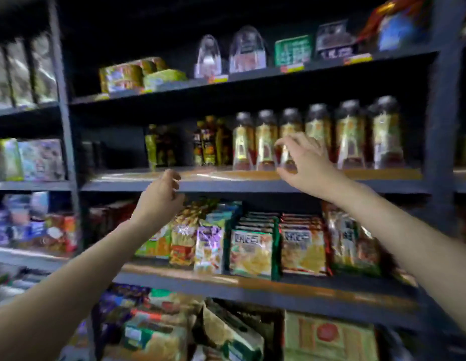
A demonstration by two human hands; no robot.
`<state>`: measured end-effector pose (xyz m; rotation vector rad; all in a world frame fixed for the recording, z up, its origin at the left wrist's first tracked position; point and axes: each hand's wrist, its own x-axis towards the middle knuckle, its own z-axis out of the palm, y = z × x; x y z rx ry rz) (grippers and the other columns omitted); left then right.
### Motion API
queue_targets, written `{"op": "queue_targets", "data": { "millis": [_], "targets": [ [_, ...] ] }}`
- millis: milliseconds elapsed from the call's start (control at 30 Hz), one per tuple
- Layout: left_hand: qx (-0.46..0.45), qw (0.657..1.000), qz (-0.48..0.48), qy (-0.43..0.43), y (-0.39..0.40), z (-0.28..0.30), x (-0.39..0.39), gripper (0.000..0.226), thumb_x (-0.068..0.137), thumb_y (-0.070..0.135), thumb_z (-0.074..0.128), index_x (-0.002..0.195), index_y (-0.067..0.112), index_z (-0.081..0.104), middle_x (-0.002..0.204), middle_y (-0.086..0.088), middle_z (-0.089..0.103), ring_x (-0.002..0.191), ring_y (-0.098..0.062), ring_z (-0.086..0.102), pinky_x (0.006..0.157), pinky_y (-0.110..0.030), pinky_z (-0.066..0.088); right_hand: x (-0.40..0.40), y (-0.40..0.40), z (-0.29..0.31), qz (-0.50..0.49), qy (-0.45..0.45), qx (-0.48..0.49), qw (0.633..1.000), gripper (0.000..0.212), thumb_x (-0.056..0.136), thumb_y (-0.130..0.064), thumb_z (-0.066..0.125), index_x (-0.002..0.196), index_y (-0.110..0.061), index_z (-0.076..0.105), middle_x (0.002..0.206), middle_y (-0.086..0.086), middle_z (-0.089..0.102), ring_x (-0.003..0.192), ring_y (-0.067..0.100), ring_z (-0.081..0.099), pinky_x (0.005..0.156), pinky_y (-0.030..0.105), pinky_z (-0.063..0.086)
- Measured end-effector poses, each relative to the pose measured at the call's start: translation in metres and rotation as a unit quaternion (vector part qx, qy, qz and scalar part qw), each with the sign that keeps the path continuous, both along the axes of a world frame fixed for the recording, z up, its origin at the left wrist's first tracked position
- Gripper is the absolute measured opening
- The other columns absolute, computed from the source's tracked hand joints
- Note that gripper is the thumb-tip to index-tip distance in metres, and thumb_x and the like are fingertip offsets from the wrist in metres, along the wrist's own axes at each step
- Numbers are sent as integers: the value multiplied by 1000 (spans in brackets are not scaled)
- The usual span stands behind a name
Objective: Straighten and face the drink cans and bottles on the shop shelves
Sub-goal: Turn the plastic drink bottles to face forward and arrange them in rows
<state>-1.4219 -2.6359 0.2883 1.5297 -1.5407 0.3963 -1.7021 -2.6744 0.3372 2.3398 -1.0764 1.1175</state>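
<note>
Both bare forearms reach up. Left hand [159, 196] loosely curled, empty, at shelf lip. Right hand [306, 165] fingers spread, approx. touching clear dark-capped gold-labelled bottles [289, 139] at 1 o'clock. Prob. facing step; next: grip, twist label fwd.

Shelf frame [435, 142]: dark painted metal, matt. Shelf board [226, 175]: wood-look top, slight sheen, worn at front edge. Bottles [349, 142]: clear plastic, glossy, dark caps, shiny printed labels catching light. Snack packets [252, 251]: foil and plastic film, glossy, crinkled. Domed packs [247, 50] on top shelf: clear rigid plastic, reflective. Price tags [356, 59]: yellow paper or card, matt. Bottom cartons [328, 337]: printed card; finish unclear through blur.
</note>
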Motion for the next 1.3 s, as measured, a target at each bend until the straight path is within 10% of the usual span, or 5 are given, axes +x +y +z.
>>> {"op": "queue_targets", "data": {
  "millis": [600,833,1300],
  "targets": [
    [-96,995,36,-2,-201,79,260,28,86,7,54,113,3,47,112,-14,57,104,-30,54,78,-30,38,325,-224,93,90,74,89,989,72,90,-33,62,147,-27,19,150,10,22,137,30,28,108,37,31],
    [-41,999,-33,10,-262,101,298,45,90,19,56,130,11,38,131,-10,46,119,-28,46,93,-38,41,403,-271,104,65,-4,167,984,104,77,-32,77,150,-34,3,158,11,14,145,29,13,114,40,22],
    [-14,953,-231,196,-293,91,320,39,90,20,56,124,11,42,125,-8,53,113,-22,51,91,-32,43,435,-258,88,41,-218,150,963,98,63,-17,87,136,-36,25,115,-6,53,110,15,53,97,33,45]
  ]
}}
